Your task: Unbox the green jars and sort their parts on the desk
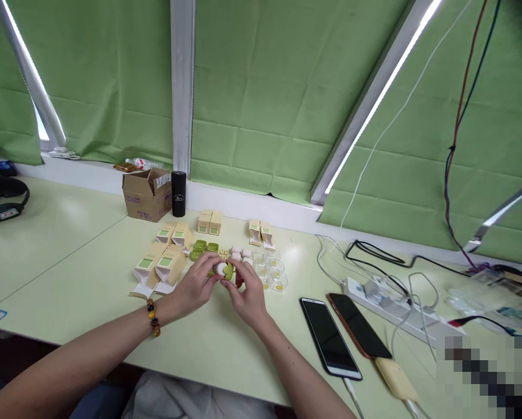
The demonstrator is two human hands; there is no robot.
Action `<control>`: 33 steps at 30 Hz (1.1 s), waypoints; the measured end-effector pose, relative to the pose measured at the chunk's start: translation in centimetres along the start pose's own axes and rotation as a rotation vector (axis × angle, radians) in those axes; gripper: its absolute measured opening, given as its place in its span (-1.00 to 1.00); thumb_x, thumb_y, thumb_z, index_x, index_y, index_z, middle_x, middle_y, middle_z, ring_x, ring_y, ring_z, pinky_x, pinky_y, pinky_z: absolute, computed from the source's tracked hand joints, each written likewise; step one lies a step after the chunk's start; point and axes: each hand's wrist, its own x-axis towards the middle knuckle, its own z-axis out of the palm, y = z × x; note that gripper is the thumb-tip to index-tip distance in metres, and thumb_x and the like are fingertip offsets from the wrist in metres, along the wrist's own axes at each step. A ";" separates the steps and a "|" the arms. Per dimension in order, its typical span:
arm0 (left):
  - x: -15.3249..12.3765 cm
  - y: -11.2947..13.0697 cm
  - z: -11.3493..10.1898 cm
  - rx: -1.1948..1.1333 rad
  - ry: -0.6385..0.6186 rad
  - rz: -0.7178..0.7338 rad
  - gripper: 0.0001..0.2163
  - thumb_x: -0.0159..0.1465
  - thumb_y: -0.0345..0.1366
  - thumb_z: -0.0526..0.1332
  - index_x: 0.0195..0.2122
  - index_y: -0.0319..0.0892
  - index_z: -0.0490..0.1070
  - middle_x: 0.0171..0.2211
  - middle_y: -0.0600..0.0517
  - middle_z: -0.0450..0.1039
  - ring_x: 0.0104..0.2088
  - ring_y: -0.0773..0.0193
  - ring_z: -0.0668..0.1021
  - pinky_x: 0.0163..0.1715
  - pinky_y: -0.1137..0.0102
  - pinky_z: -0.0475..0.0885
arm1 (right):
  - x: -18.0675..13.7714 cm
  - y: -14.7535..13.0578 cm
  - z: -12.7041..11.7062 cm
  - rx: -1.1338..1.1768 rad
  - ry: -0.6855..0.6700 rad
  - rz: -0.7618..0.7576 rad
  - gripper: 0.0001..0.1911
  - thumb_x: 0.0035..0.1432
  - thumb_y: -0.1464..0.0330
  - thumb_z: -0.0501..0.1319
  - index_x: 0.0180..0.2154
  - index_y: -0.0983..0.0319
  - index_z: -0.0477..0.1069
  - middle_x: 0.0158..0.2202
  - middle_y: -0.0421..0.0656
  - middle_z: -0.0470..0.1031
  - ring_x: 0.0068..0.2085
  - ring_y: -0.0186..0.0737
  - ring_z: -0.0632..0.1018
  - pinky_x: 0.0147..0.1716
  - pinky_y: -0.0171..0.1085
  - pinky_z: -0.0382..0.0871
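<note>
Both my hands meet over the table around a small rounded piece, white on one side and green on the other (228, 270). My left hand (194, 285), with a beaded bracelet on its wrist, grips it from the white side. On the green side, the fingers of my right hand (248, 294) close on it. A bit of red shows under the right fingers; I cannot make out what it is. Just beyond lie several green cups (198, 251), small yellow bits (224, 254), pale pink rounded pieces (245, 253) and clear plastic cups (274, 272).
Several small cardboard boxes (149, 261) stand left of and behind the pieces. Further back are a larger carton (146, 195) and a black tumbler (178, 195). At right lie two phones (330, 337), a power strip (389, 308) and cables. Headphones (5, 198) rest far left.
</note>
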 end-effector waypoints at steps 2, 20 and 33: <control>0.2 0.0 0.0 -0.065 0.074 -0.019 -0.74 0.49 -0.32 0.11 0.17 -0.12 0.38 0.11 -0.18 0.40 0.16 0.05 0.48 0.14 0.12 0.50 | 0.1 0.1 0.0 0.048 0.030 0.009 -0.58 0.31 0.29 0.27 0.18 0.13 0.43 -0.28 -0.18 0.40 -0.37 -0.24 0.43 -0.38 -0.25 0.39; 2.0 -2.4 -0.7 -1.409 0.363 -0.594 -0.69 0.35 -0.45 0.32 0.11 -0.29 0.47 0.02 -0.18 0.60 0.05 0.11 0.65 0.19 0.18 0.54 | -1.1 -0.6 0.6 0.040 0.078 -0.103 -0.56 0.27 0.35 0.27 0.18 0.16 0.39 -0.31 -0.16 0.42 -0.34 -0.18 0.44 -0.40 -0.21 0.35; 3.2 -0.5 -1.4 -0.605 0.333 -0.452 -0.59 0.10 -0.28 0.54 -0.02 -0.13 0.57 -0.01 -0.06 0.59 -0.05 0.16 0.61 0.01 0.25 0.55 | -2.0 -2.0 0.7 0.003 0.078 -0.513 -0.42 0.21 0.39 0.27 0.26 0.27 0.31 -0.33 -0.08 0.48 -0.37 -0.10 0.47 -0.46 -0.16 0.32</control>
